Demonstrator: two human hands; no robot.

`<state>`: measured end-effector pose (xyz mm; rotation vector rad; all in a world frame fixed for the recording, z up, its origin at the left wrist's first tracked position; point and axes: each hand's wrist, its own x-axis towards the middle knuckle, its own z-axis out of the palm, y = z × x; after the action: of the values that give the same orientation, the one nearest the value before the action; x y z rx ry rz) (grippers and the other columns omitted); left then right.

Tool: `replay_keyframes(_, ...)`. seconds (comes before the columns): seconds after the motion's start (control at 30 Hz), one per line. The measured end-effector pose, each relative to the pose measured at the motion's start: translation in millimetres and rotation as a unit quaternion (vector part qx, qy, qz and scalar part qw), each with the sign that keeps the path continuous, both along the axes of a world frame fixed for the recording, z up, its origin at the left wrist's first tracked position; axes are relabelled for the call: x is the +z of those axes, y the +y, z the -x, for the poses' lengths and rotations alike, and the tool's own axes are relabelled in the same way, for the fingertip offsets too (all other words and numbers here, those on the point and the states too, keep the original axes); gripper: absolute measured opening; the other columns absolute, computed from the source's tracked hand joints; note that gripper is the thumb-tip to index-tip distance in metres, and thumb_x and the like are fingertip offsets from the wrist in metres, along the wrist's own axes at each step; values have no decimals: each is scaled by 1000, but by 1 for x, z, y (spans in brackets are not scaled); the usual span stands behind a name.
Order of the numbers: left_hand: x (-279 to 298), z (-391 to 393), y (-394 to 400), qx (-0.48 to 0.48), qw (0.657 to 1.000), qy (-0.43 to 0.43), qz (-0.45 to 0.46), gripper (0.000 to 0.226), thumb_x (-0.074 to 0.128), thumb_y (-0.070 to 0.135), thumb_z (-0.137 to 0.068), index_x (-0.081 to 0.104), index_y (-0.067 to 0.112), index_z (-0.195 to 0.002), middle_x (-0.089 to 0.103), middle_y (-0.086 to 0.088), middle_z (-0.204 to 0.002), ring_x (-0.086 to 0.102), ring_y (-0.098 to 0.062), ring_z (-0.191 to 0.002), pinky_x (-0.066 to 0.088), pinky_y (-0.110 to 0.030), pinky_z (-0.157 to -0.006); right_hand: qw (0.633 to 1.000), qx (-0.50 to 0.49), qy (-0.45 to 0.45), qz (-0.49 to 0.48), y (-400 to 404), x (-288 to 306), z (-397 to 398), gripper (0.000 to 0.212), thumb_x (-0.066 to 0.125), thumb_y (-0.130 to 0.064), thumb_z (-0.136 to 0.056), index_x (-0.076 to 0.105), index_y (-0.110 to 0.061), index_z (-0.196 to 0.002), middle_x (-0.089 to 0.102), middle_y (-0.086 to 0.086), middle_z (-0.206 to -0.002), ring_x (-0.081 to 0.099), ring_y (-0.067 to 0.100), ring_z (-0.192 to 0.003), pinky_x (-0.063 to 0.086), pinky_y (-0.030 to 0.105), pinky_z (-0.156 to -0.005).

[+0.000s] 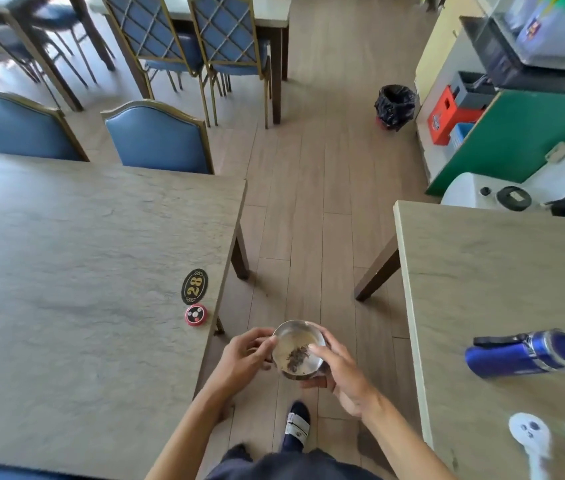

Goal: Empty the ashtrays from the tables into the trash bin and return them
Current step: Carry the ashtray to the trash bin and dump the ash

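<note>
So we've got both hands wrapped around the small round shiny metal ashtray (297, 349), left hand (244, 356) pinching its near-left rim, right hand (338, 367) cupping the other side with a thumb over the edge. It's held level in the aisle with dark ash sitting inside. Looks like the carry step: the black-bagged trash bin (395, 106) is well ahead and a bit right of our hands, so next we walk over and tip it.

I hold the ashtray (297, 349) in my left hand (244, 353) and right hand (338, 370), trash bin (395, 106) well ahead.
</note>
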<state>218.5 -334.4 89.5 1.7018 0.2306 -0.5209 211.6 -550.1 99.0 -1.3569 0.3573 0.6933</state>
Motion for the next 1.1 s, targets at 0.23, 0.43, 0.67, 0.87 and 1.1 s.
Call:
replay_keyframes(0.23,21,-57,-42,-48,999,20,-4,26,53,37,-103,72,27,-117,76,-5,-106,73,-17,-95,59,-29,-80,997,-34,11,-66,-38,-1,-40,44,51,-12,-105,59,-41,-136,58,12,-137,67,35,-114,63,39,-68)
replay_keyframes(0.43,11,-125,-58,-39,998,36,-15,31,49,40,-104,70,22,-117,75,0,-112,73,-14,-102,59,-35,-92,986,-124,14,-113,-75,-11,-109,50,49,-2,-103,65,-39,-132,53,15,-141,66,44,-116,66,40,-63)
replay_keyframes(0.67,-14,-269,-74,-54,998,21,-28,27,53,35,-103,66,22,-122,74,2,-112,72,-8,-100,57,-24,-85,978,-178,7,-105,-110,-15,-246,54,46,5,-101,61,-33,-136,54,21,-140,74,39,-101,66,41,-62)
replay_keyframes(0.87,-15,-408,-87,-104,993,5,-60,26,56,39,-101,65,27,-123,72,6,-113,70,-4,-103,57,-25,-89,975,-199,15,-102,-129,-3,-367,62,47,11,-98,55,-30,-143,51,22,-141,74,44,-102,67,43,-66)
replay_keyframes(1.1,-26,-557,-112,-164,983,-4,-77,26,57,41,-100,65,29,-122,73,9,-109,70,0,-100,59,-35,-95,957,-256,-8,-134,-160,0,-495,65,60,8,-86,60,-29,-139,53,24,-143,63,47,-121,67,40,-67)
